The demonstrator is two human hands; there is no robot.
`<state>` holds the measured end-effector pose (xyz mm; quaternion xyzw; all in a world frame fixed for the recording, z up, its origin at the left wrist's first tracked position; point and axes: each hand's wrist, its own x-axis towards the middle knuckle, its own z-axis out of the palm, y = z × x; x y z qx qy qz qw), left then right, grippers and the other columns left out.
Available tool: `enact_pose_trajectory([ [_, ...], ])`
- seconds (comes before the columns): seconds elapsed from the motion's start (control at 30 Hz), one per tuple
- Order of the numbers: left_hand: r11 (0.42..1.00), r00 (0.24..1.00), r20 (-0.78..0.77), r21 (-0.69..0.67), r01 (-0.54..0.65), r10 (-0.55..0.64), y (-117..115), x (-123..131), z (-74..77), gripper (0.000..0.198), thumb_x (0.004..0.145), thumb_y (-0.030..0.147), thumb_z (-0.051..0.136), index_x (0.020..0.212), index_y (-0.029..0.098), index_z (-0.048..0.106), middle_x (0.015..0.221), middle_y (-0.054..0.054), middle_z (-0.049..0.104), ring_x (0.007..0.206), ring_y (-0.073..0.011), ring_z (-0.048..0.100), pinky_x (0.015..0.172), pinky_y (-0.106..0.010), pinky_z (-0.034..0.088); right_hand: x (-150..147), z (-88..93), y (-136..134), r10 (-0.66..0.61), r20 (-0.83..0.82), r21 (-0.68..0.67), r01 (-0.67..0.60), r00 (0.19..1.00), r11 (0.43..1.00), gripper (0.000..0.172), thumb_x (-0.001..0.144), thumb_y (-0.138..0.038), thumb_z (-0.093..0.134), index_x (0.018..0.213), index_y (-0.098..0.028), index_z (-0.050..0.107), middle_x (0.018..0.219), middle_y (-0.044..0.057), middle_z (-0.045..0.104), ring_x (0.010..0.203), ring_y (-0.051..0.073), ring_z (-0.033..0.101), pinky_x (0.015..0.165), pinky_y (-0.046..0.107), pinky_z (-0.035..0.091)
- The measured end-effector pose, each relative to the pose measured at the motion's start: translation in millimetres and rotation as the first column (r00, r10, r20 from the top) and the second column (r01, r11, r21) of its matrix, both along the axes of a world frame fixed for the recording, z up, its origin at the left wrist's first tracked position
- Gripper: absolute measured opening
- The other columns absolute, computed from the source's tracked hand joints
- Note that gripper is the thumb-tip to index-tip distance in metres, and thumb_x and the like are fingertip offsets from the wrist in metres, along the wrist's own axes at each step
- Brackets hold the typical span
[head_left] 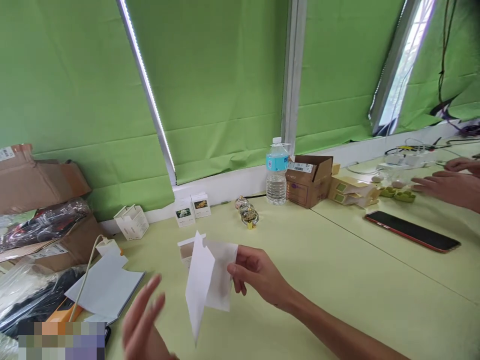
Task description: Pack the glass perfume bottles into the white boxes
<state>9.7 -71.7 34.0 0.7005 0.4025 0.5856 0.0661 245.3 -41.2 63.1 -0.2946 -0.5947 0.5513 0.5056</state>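
My right hand (250,270) pinches the right side of a folded white paper (219,287) between thumb and fingers. The paper stands up off the table, bent like a half-opened card, with its pointed left flap turned toward me. My left hand (144,322) is raised at the lower left, a little blurred, its fingers apart and nothing in it. A gap separates it from the paper. Behind the paper is a small open box (185,250), mostly hidden.
Small picture boxes (184,214), ring-shaped metal items (248,215), a water bottle (276,175) and a cardboard box (309,180) line the back. A phone (412,231) lies right, near another person's hands (450,185). Papers (107,285) and wrapped parcels (41,225) crowd the left.
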Motion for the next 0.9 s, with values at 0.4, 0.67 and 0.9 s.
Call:
enact_pose_trajectory([
  [0.4, 0.628, 0.871, 0.255, -0.612, 0.481, -0.419, 26, 25, 8.5, 0.044, 0.087, 0.048, 0.056, 0.122, 0.02, 0.055, 0.114, -0.01, 0.068, 0.092, -0.0228, 0.065, 0.073, -0.028, 0.051, 2, -0.9, -2, 0.105, 0.045, 0.029, -0.106, 0.994, 0.994, 0.058, 0.086, -0.061, 0.055, 0.12, -0.015, 0.062, 0.073, 0.003, 0.059, 0.059, 0.012, 0.055, 0.048, 0.022, 0.046],
  [0.67, 0.857, 0.968, 0.012, -0.463, 0.226, -0.249, 30, 17, 3.8, 0.036, 0.089, 0.047, 0.052, 0.113, 0.021, 0.061, 0.099, -0.008, 0.07, 0.077, -0.0181, 0.064, 0.062, -0.028, 0.055, 4, -2.2, 0, -0.035, 0.177, -0.04, 0.043, 0.984, 0.998, 0.041, 0.079, -0.047, 0.071, 0.107, -0.016, 0.066, 0.085, 0.005, 0.066, 0.061, 0.011, 0.054, 0.046, 0.02, 0.042],
  [0.9, 0.979, 0.99, -0.105, -0.174, -0.107, 0.09, 54, 3, 5.0, 0.044, 0.084, 0.039, 0.063, 0.126, 0.027, 0.052, 0.148, -0.009, 0.038, 0.137, -0.0282, 0.037, 0.106, -0.049, 0.041, 10, 2.4, 7, -0.118, 0.122, -0.022, 0.121, 0.986, 0.992, 0.04, 0.081, -0.044, 0.07, 0.11, -0.017, 0.064, 0.085, 0.005, 0.066, 0.063, 0.012, 0.056, 0.049, 0.023, 0.045],
])
